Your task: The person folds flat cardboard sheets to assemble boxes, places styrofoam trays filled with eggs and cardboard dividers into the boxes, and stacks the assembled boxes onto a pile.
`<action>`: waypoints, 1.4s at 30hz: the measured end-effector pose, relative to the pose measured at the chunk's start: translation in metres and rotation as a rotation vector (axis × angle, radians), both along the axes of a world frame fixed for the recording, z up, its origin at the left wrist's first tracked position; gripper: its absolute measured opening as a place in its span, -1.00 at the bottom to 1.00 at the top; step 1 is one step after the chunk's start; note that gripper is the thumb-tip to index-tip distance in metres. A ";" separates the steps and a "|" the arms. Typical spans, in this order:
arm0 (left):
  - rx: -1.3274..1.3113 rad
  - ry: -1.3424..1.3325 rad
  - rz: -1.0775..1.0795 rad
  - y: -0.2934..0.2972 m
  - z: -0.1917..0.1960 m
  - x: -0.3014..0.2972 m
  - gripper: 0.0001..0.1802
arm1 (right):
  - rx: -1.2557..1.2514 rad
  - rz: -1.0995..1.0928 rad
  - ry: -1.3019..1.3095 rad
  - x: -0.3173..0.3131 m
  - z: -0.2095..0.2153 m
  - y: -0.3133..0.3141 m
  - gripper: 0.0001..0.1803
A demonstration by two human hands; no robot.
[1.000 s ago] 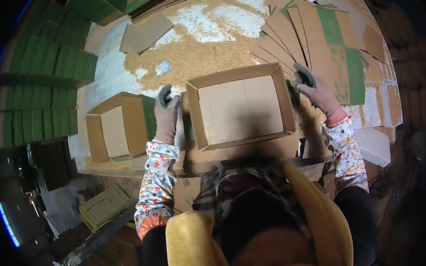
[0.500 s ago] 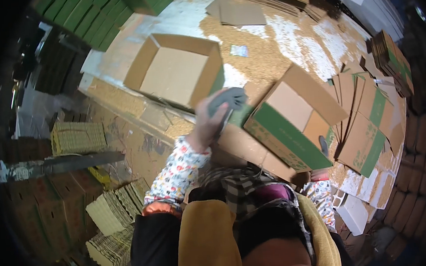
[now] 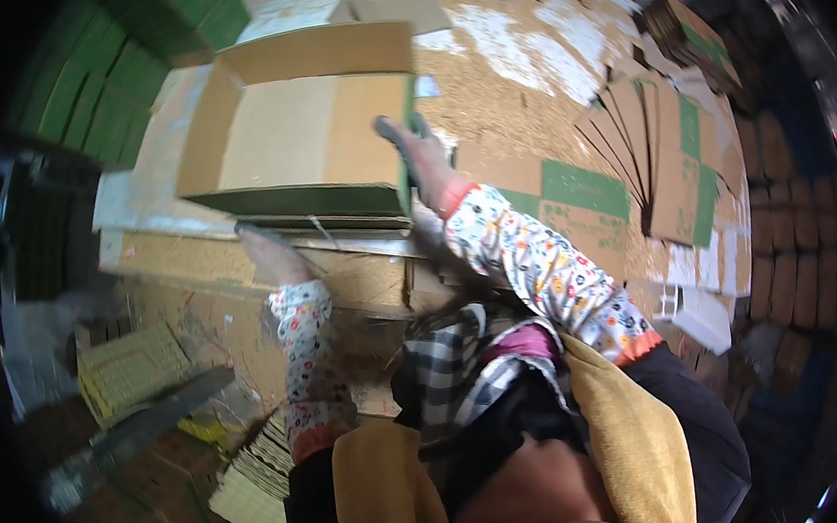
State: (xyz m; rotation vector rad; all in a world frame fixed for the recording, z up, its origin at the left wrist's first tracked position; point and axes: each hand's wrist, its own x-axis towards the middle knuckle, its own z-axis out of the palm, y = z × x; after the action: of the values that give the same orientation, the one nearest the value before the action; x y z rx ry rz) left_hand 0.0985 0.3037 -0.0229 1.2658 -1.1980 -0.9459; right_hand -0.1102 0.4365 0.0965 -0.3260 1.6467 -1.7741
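A large open cardboard box (image 3: 280, 125) with green outer sides sits at the left on the worktable. Another cardboard layer shows under its front edge, apparently a second box beneath it. My gloved right hand (image 3: 420, 158) is at the right wall, thumb over the rim and fingers outside, closed on it. Below the front left edge, my gloved left hand (image 3: 274, 256) has its fingers stretched toward the box's underside; blur hides whether they touch. To the right lies a flat cardboard blank (image 3: 571, 195) with green printed panels.
Fanned flat cartons (image 3: 660, 144) lie on the right of the sawdust-strewn table (image 3: 493, 88). Green boxes (image 3: 91, 100) are stacked at the far left. Pale ridged trays (image 3: 132, 372) stand low on the left, beside a metal bar (image 3: 137, 431). A white bracket-like piece (image 3: 700, 321) is at lower right.
The box from the right is now at the left, apparently over the other box. My right hand came across with it, uncovering the flat blank. My left hand moved lower left; the view shifted.
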 end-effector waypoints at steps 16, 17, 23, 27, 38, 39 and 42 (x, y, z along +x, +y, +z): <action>-0.020 -0.898 -1.378 0.227 0.088 -0.164 -0.01 | 0.587 -0.266 0.140 -0.117 -0.039 0.499 -0.09; -0.172 -0.882 -1.399 0.227 0.145 -0.157 -0.16 | 0.020 -0.300 -0.037 -0.127 -0.023 0.509 -0.25; 0.255 -0.485 -1.098 0.203 0.177 -0.226 -0.54 | 0.067 -0.711 0.235 -0.195 0.028 0.460 -0.08; 0.022 -0.790 -1.152 0.222 0.222 -0.283 -0.49 | 0.266 -0.663 0.432 -0.229 0.041 0.445 0.03; -0.108 -0.691 -2.297 0.308 0.206 -0.248 0.03 | 1.023 -0.111 0.760 -0.254 -0.006 0.395 0.21; -0.245 -0.616 -1.883 0.300 0.184 -0.251 0.05 | 0.939 -0.142 0.698 -0.257 -0.008 0.393 -0.02; -0.020 -0.488 -1.357 0.291 0.109 -0.283 -0.03 | 0.700 0.462 0.573 -0.326 0.019 0.419 -0.27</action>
State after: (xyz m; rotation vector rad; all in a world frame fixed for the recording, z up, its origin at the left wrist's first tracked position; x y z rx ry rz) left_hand -0.1849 0.5945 0.0862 0.5196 -2.5428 -1.5663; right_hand -0.4357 0.8551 0.1155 -0.8466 2.2319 -0.7203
